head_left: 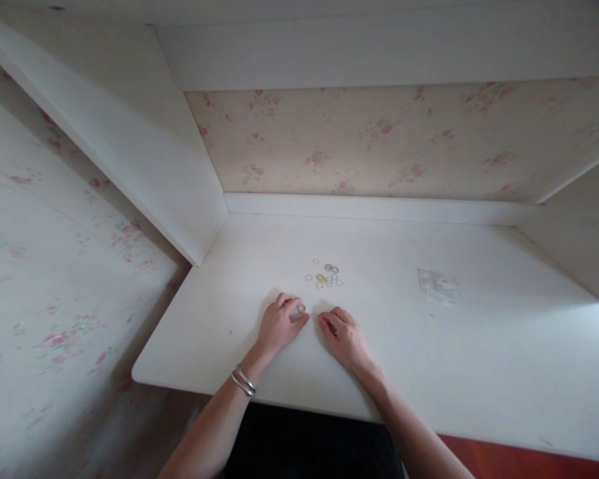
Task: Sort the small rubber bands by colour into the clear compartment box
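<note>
Between my left hand's (pixel 279 324) fingertips I pinch a small ring (pixel 302 309); my right hand (pixel 343 336) rests loosely curled beside it, holding nothing. Just beyond both lie loose rings (pixel 325 275); right, a bag (pixel 437 285).

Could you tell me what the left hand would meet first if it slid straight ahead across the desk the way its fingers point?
Probably the small cluster of rings lying just beyond the left hand. The desk between them looks bare, though depth is hard to judge.
</note>
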{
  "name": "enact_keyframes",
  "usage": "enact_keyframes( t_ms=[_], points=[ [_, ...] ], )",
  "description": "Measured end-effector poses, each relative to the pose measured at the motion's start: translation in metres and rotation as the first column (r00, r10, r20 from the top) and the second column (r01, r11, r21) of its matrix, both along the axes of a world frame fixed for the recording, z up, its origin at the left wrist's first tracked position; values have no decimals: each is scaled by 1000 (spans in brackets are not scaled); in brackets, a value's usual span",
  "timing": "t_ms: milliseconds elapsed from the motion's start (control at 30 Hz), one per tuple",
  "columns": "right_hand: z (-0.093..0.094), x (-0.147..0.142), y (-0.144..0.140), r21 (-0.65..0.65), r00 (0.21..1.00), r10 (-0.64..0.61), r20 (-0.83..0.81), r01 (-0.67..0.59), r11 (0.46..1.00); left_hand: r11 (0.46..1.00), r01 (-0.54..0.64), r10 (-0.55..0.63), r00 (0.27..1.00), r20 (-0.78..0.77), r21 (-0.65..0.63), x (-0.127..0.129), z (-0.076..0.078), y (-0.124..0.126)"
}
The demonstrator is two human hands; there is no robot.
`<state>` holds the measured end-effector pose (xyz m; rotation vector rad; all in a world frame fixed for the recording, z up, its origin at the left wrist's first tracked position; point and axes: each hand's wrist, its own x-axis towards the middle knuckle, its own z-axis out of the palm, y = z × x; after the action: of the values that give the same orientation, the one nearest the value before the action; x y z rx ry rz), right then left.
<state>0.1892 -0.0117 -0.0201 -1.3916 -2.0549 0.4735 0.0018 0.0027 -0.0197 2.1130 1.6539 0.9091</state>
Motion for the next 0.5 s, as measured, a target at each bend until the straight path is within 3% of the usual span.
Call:
enact_keyframes(
  t_ms=[500],
  points=[
    [2,2,1,6,999,-1,32,1,1000,999,7,-8,1000,-3,-37,0,1,1]
  ],
)
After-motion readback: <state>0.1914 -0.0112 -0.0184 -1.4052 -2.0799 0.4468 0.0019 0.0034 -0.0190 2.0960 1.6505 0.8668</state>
